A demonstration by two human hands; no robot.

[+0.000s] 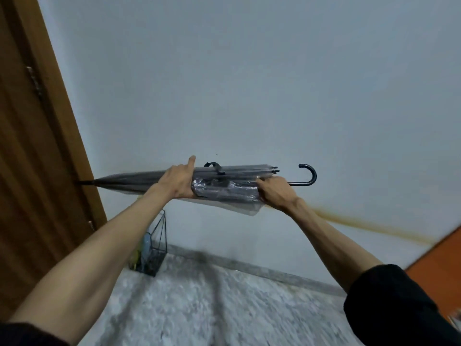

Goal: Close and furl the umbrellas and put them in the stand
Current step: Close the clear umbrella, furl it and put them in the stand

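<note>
I hold a closed umbrella [224, 186] with a clear plastic canopy level in front of a pale wall, its black tip pointing left and its dark hooked handle [308, 176] at the right. My left hand [178, 182] grips the middle of the folded canopy, index finger raised. My right hand [274, 192] clasps the canopy's open end by the shaft. A black strap sticks up from the top of the folds. Below, a black wire umbrella stand [156, 248] sits on the floor against the wall, with a light blue item inside.
A brown wooden door and its frame [45, 146] fill the left side, close to the umbrella's tip. The floor [224, 303] is mottled grey stone. An orange-brown surface [439, 260] shows at the right edge.
</note>
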